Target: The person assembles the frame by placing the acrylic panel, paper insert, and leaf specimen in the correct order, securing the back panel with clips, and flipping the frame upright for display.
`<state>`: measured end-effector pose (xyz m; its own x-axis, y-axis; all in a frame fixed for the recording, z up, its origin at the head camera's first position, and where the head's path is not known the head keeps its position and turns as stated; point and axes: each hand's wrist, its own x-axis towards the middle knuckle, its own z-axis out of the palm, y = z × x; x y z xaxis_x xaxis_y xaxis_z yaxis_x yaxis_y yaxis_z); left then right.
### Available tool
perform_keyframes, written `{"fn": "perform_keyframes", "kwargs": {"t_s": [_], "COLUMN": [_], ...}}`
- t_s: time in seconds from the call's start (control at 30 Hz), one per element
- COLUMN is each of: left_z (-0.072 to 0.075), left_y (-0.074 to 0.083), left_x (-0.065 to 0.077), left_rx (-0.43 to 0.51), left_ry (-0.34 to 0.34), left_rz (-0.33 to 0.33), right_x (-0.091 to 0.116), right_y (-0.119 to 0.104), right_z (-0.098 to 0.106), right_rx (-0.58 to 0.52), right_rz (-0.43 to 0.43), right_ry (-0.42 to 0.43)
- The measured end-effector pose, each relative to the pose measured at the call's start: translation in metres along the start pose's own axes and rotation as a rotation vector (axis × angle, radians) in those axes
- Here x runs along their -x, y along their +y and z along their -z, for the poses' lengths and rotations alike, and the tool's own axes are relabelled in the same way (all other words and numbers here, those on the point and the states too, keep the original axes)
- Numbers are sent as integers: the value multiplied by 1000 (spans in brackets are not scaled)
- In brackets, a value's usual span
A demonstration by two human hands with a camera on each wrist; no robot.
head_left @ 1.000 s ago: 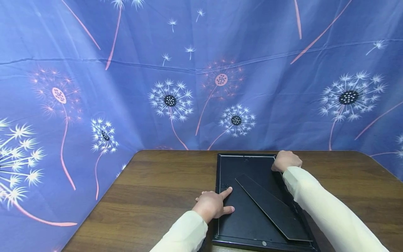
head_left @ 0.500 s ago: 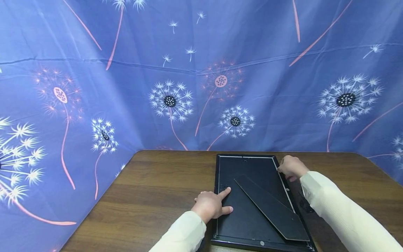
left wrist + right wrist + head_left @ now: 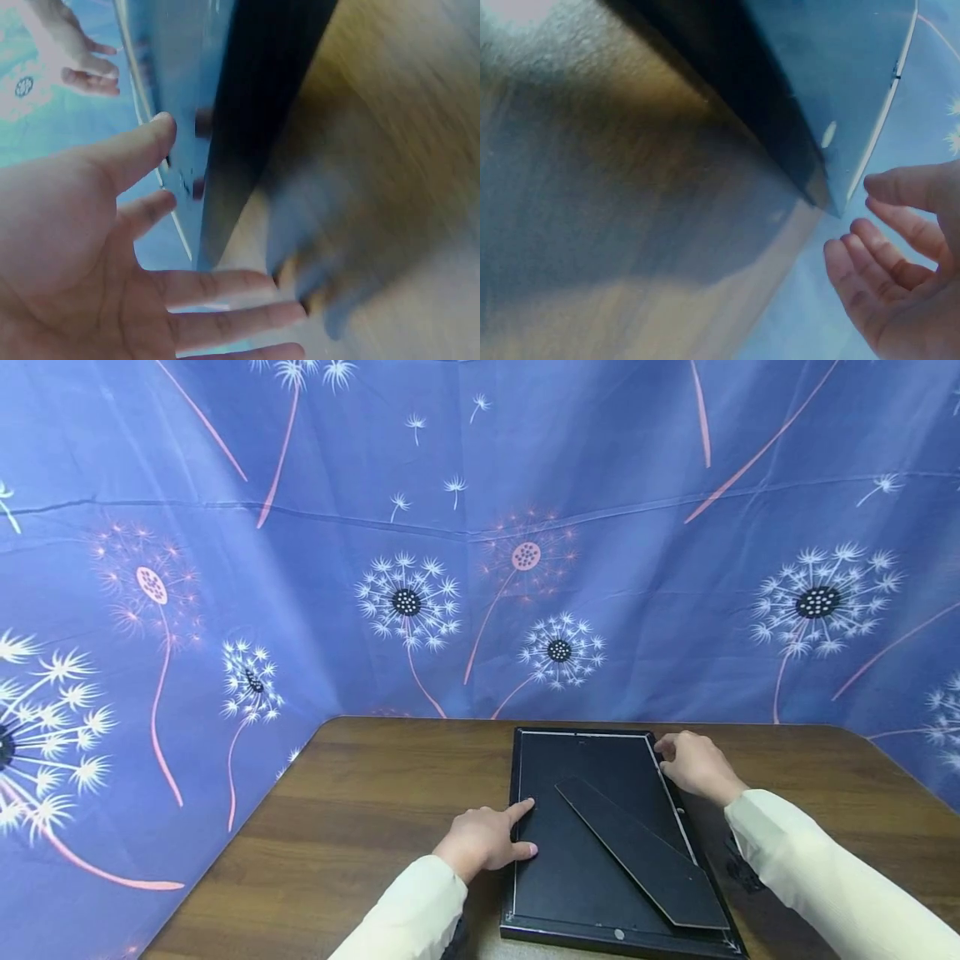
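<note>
A black picture frame (image 3: 600, 877) lies back side up on the table, its slanted easel stand (image 3: 645, 856) flat against the backing. My left hand (image 3: 483, 839) is at the frame's left side, index finger and thumb extended over the edge. In the left wrist view, the left hand's (image 3: 112, 247) other fingers reach out straight beside the frame, above the table. Near the far right corner is my right hand (image 3: 697, 767). Its fingers bend loosely with nothing between them, and the right wrist view shows the right hand (image 3: 900, 255) close to the frame's corner.
The brown wooden table (image 3: 360, 827) extends to both sides of the frame. Behind it hangs a blue cloth (image 3: 450, 685) with dandelion prints. Dark straps show under both wrists, at the cream sleeves (image 3: 825, 860).
My right hand has come off the frame's far right corner, shifting right and slightly nearer. My left hand has slid a little left, toward the frame's edge.
</note>
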<state>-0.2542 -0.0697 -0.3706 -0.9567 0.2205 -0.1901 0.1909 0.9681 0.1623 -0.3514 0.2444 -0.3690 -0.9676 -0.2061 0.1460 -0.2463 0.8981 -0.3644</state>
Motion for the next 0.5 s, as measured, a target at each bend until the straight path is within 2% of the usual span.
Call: {"fn": "perform_keyframes", "kwargs": {"t_s": [0.23, 0.37, 0.5], "left_z": [3, 3, 0], "left_y": [-14, -14, -12], "left_x": [6, 8, 6], "left_rx": [19, 66, 89], "left_ry": [30, -4, -55], "left_rz": [-28, -53, -44], "right_x": [-4, -10, -18], "right_y": [-12, -23, -33], "right_z": [-2, -5, -7], "right_rx": [-71, -89, -79], "right_rz": [54, 82, 138], "right_ry": [-62, -107, -145]}}
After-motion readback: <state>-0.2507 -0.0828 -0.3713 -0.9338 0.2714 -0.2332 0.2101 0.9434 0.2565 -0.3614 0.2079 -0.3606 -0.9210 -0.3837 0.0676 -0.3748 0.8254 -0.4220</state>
